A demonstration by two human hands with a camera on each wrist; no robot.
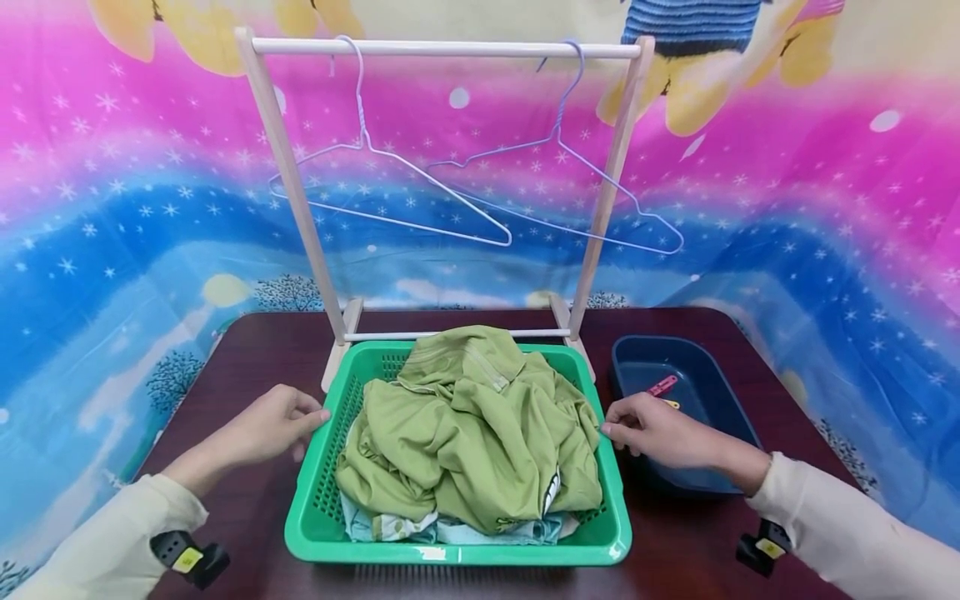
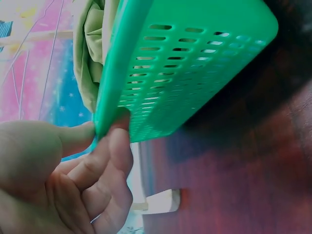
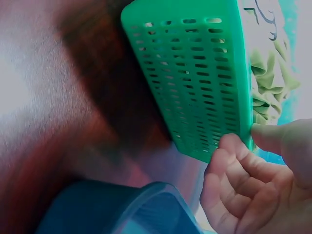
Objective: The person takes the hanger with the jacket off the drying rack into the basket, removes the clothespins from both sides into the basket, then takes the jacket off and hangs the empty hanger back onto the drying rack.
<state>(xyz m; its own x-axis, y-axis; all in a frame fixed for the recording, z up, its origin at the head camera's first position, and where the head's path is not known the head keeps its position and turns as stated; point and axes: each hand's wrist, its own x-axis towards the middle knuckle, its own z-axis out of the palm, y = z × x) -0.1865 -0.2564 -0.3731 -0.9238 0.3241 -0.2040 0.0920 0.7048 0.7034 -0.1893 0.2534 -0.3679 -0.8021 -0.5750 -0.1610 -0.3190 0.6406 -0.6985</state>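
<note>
A green plastic basket (image 1: 450, 554) sits on the dark table, heaped with a crumpled olive-green shirt (image 1: 480, 425) over a pale blue garment (image 1: 457, 529). My left hand (image 1: 318, 417) pinches the basket's left rim, thumb over the edge and fingers curled under it. The left wrist view shows that hand (image 2: 105, 134) close up on the slotted wall (image 2: 195, 63). My right hand (image 1: 606, 431) pinches the right rim the same way. In the right wrist view the right hand (image 3: 246, 139) has its thumb and fingers on the basket's edge (image 3: 200, 73).
Behind the basket stands a wooden clothes rack (image 1: 450, 48) with two empty wire hangers (image 1: 420, 192) (image 1: 570, 183). A dark blue tray (image 1: 678, 367) with a small pink clip (image 1: 663, 385) lies just right of my right hand. A bright patterned cloth hangs behind the table (image 1: 255, 350).
</note>
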